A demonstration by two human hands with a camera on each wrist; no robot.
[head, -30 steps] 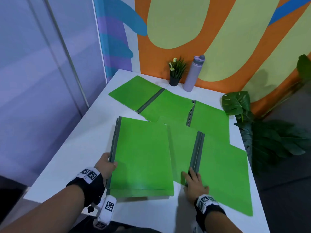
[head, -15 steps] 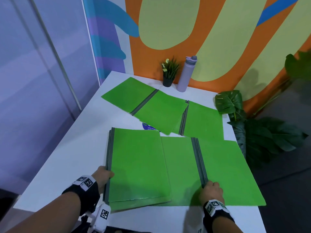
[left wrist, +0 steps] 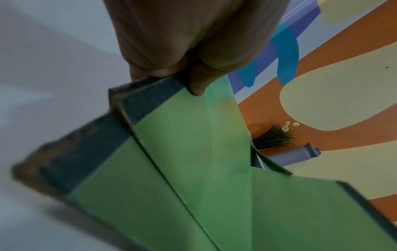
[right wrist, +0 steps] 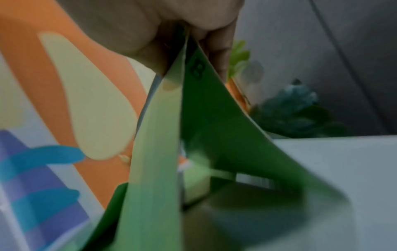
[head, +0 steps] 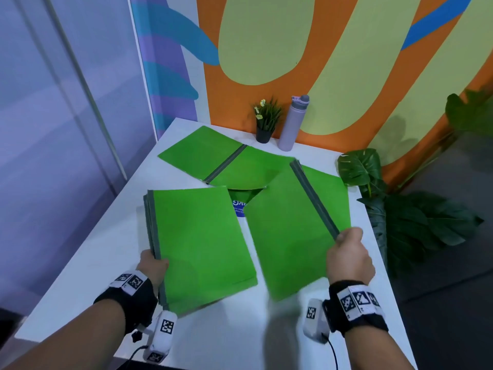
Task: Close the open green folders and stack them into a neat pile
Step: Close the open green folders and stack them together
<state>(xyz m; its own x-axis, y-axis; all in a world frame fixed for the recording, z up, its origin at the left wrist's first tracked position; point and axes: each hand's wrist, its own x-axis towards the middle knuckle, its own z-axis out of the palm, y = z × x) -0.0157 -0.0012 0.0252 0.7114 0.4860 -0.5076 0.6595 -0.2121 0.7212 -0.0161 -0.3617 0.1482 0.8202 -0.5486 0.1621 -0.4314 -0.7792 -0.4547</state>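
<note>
1. Head view: the lifted folder (head: 288, 236) hangs tented from its grey spine (head: 314, 198), near end raised off the white table (head: 88, 252); half a second ago it lay flat and open. Right hand (head: 349, 255) is clenched round the spine's near end.
2. Closed pile (head: 197, 244) sits at the table's left-front, two grey spines showing; left hand (head: 153, 265) pinches its spine edge, thumb on the top cover, as before.
3. Meaning: lifting by the spine lets the covers fall together, so this folder looks partway closed and should go on the pile next.
4. Far open folder (head: 226, 161) is flat and unmoved; another sheet beneath it is hard to separate.
5. Plant pot (head: 265, 124) and purple bottle (head: 293, 124) stand at the back wall.
</note>
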